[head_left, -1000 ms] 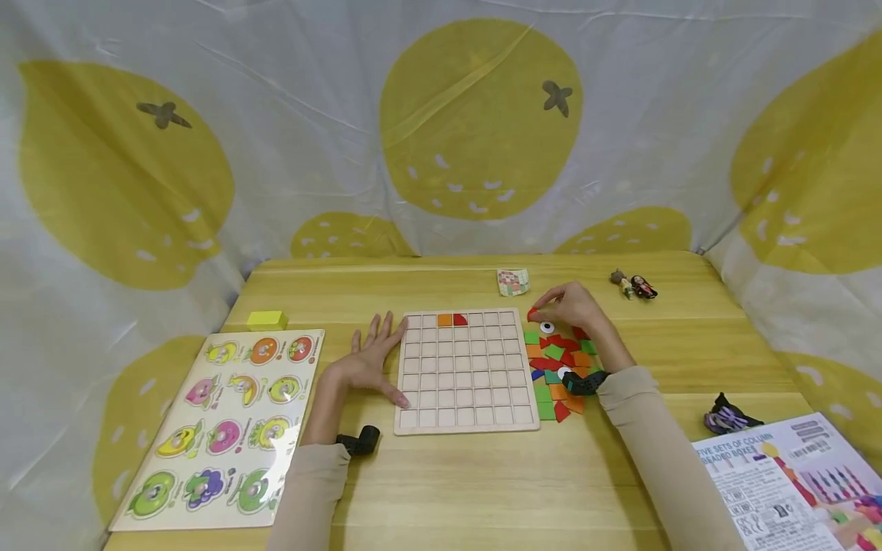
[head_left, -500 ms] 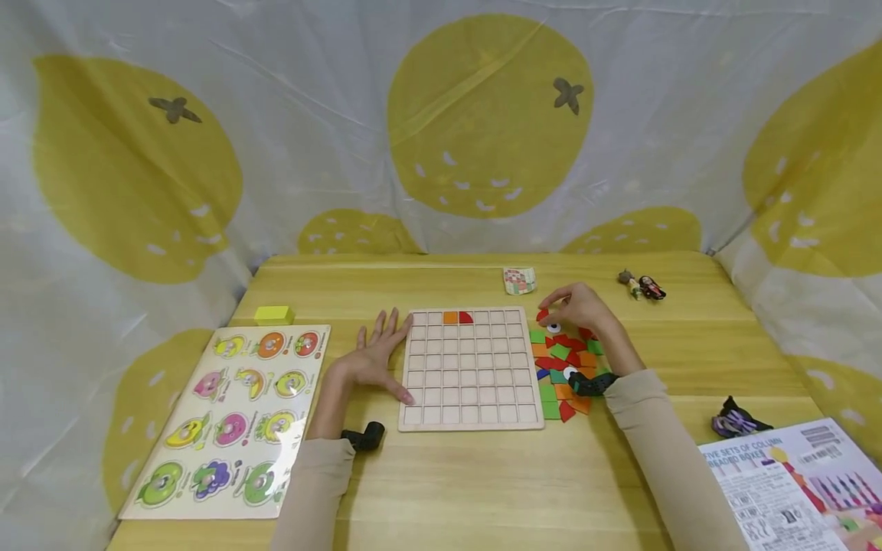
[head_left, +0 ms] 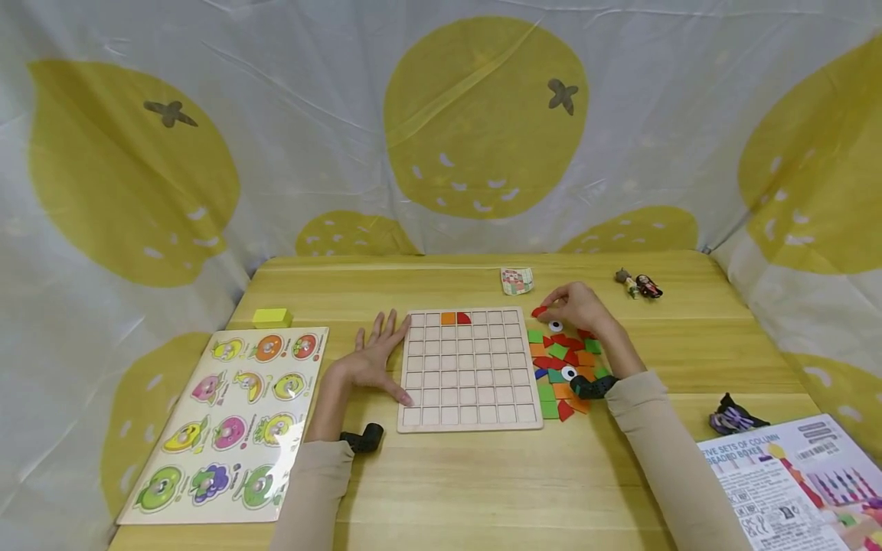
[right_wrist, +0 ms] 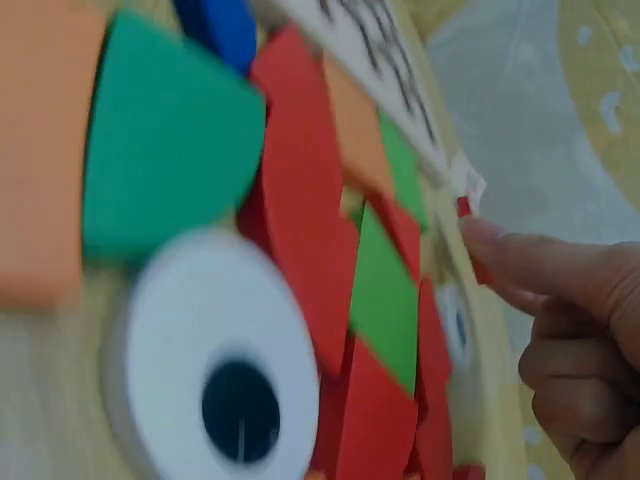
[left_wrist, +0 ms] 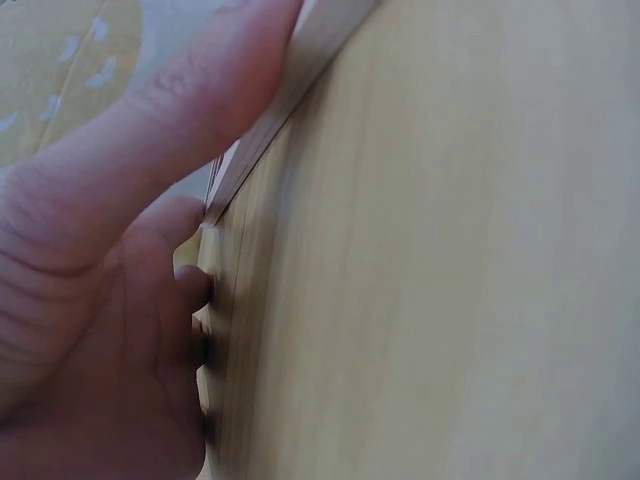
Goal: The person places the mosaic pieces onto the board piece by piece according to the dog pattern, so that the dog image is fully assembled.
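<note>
A square wooden grid board point(head_left: 465, 372) lies mid-table, with an orange square point(head_left: 449, 318) and a red rounded piece point(head_left: 464, 318) in its back row. My left hand point(head_left: 372, 363) is spread at the board's left edge; in the left wrist view its thumb point(left_wrist: 200, 95) lies along that side. Just off the board's back right corner, my right hand point(head_left: 580, 308) pinches a small red piece point(head_left: 539, 312) between thumb and fingertips. Below that hand spreads a pile of coloured tiles, among them a green tile point(right_wrist: 385, 300) and a round eye piece point(right_wrist: 210, 340).
A fruit peg puzzle point(head_left: 223, 428) lies at the left, a yellow block point(head_left: 272, 317) behind it. Behind the grid board is a small patterned card point(head_left: 517, 281). Two little figures point(head_left: 638, 285) lie at the back right. A printed box point(head_left: 792, 474) and dark hair tie point(head_left: 737, 417) sit front right.
The red piece has turned in my right fingertips and now lies flatter. My left hand stays at the board's edge. The head view has shifted slightly.
</note>
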Motion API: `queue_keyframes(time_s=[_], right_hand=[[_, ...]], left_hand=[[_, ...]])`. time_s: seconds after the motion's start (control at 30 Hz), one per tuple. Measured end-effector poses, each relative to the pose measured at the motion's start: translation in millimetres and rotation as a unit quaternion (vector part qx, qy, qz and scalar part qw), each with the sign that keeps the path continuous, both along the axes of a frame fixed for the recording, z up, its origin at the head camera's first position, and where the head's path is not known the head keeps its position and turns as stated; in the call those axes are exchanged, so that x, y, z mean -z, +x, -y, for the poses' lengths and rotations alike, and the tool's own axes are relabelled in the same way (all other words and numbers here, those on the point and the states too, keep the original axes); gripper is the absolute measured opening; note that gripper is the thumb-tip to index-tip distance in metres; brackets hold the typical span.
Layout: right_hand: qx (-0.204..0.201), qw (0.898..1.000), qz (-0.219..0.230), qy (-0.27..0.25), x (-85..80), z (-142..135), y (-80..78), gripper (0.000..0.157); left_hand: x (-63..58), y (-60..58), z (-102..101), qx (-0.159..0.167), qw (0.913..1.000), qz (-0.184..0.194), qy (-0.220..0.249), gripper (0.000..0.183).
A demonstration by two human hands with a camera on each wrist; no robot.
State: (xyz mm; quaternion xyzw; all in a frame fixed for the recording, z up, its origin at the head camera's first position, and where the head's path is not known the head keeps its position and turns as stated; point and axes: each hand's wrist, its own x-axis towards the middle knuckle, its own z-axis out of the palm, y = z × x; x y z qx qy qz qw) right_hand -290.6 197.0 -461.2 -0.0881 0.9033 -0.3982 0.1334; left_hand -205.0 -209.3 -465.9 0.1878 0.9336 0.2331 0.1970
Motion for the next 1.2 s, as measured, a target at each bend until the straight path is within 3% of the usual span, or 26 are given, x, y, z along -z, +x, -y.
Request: queue_keyframes(time_s=[0.13,0.27,0.4,0.6,0.7,0.83,0.97,1.2], right_hand=[[-0.012,0.997,0.002,-0.072,-4.7,20.9,5.7,0.023],[-0.031,0.994,0.008,-0.103,-7.1,66.2,12.4,0.021],[-0.054,0.994,-0.016,-0.091,-3.4,120.2,15.6,0.022],[-0.03,0.996,-0.066,-0.044,0.1,172.0,14.8,0.021],[-0.021,0.996,-0.079,-0.03,1.4,181.4,11.6,0.021],[-0.021,0.997,-0.059,-0.047,3.3,182.3,6.5,0.023],[-0.032,0.997,-0.034,-0.06,4.4,178.1,1.9,0.021],[-0.066,0.996,-0.034,-0.039,1.9,170.9,1.1,0.021]], left_hand=[[0.3,0.5,0.0,-0.001,1.0,0.001,-0.003,0.148],[1.3,2.5,-0.2,-0.002,1.0,0.003,-0.001,0.148],[0.5,4.9,-1.1,-0.003,1.0,0.001,-0.004,0.148],[2.5,4.4,-1.7,0.004,1.0,-0.001,0.004,0.147],[1.7,3.7,-1.1,0.0,1.0,-0.004,0.004,0.146],[1.7,1.6,0.2,0.001,1.0,-0.005,0.005,0.146],[0.8,1.8,-0.5,0.001,1.0,-0.002,0.003,0.146],[1.1,3.1,0.3,-0.003,0.9999,-0.003,0.011,0.146]])
